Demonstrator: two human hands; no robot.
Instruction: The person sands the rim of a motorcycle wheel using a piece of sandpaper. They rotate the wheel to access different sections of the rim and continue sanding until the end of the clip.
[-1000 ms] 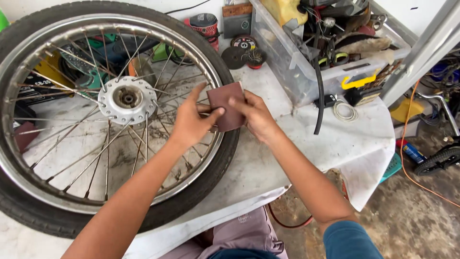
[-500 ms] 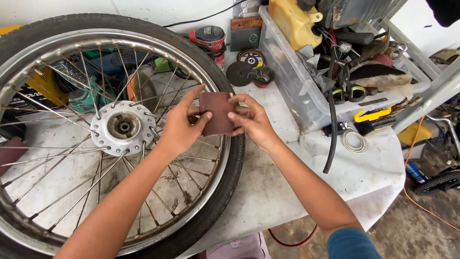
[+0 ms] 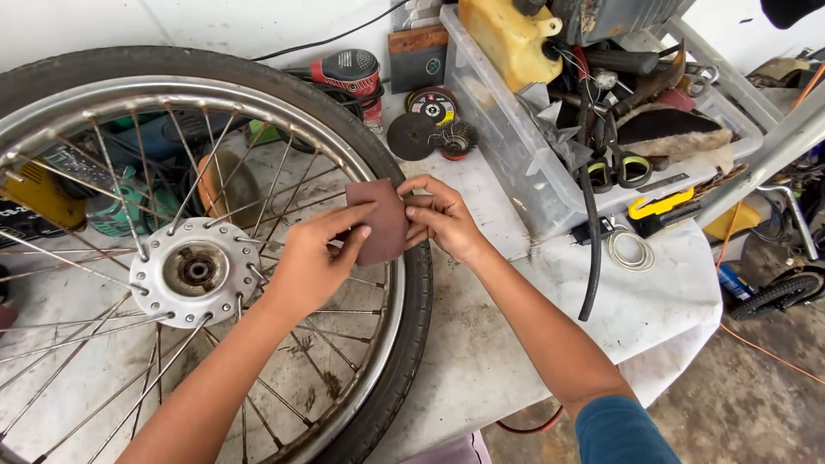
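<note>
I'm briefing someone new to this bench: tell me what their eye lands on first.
First, the big spoked wheel lying flat on the table, filling the left half of the view, with its metal hub near the centre. Over its rim, the left hand and right hand hold a brown sheet of sandpaper between them. Behind, a clear bin overflows with tools.

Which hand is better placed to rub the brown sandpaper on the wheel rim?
Probably the left hand: it lies over the spokes with its fingers flat on the sandpaper, beside the rim. The right hand only pinches the sheet's edge over the tyre.
</note>
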